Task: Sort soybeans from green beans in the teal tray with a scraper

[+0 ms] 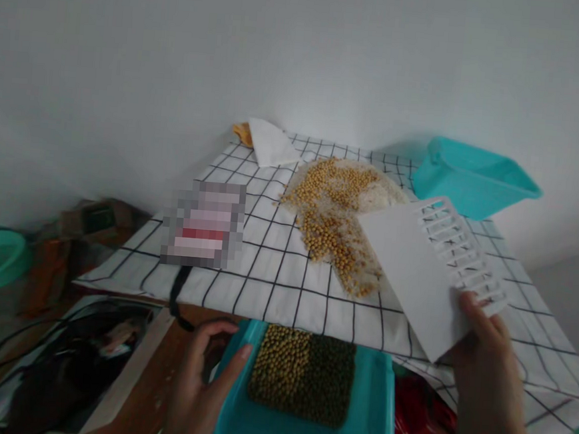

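Soybeans [334,214] lie spread in a loose heap, mixed with pale grains, on the checked cloth [265,275] covering the table. My right hand [484,353] is clenched on the near corner of a white slotted board [415,274]. I hold the board tilted, its flat edge down at the near end of the heap. My left hand [202,370] grasps the left rim of a teal tray [369,410], thumb over the edge. The tray sits just below the cloth's near edge, holding yellow and green beans [302,375] side by side. A teal bin [473,178] stands tilted at the far right corner; a folded white sheet [272,145] lies at the far edge.
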Demonstrator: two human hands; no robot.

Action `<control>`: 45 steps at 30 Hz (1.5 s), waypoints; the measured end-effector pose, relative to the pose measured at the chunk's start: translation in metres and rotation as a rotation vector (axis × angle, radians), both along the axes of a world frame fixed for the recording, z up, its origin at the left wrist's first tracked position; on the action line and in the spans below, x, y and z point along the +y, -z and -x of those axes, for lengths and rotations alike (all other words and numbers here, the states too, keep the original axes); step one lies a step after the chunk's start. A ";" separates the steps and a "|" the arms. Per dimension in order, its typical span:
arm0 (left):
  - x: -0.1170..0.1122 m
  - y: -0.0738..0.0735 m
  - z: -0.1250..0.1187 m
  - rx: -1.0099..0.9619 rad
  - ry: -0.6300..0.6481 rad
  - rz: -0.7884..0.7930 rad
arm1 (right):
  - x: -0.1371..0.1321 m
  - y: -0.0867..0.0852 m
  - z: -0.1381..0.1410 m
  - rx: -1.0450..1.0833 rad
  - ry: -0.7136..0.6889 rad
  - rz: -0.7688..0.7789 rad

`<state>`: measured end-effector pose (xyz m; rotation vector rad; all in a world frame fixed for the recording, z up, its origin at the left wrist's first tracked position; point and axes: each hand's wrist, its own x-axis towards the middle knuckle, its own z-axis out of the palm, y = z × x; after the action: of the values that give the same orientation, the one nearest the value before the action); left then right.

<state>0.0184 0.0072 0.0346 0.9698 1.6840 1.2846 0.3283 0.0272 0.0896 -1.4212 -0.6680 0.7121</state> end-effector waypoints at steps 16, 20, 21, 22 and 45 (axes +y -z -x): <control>0.000 0.001 0.005 0.089 0.039 -0.012 | 0.015 -0.005 0.008 -0.324 -0.246 0.265; 0.000 0.001 0.005 0.098 0.031 -0.022 | 0.014 -0.002 0.008 -0.326 -0.157 0.227; 0.000 0.001 0.005 0.096 0.028 -0.020 | 0.013 -0.001 0.008 -0.327 -0.132 0.205; -0.001 0.002 0.005 0.097 0.027 -0.018 | 0.012 -0.001 0.008 -0.318 -0.110 0.181; 0.004 0.014 0.019 0.198 0.117 -0.014 | -0.002 0.004 0.001 0.015 -0.067 0.200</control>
<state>-0.0006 0.0107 0.0208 1.2195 1.7401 1.1555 0.3276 0.0251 0.0860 -1.5798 -0.6494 0.8608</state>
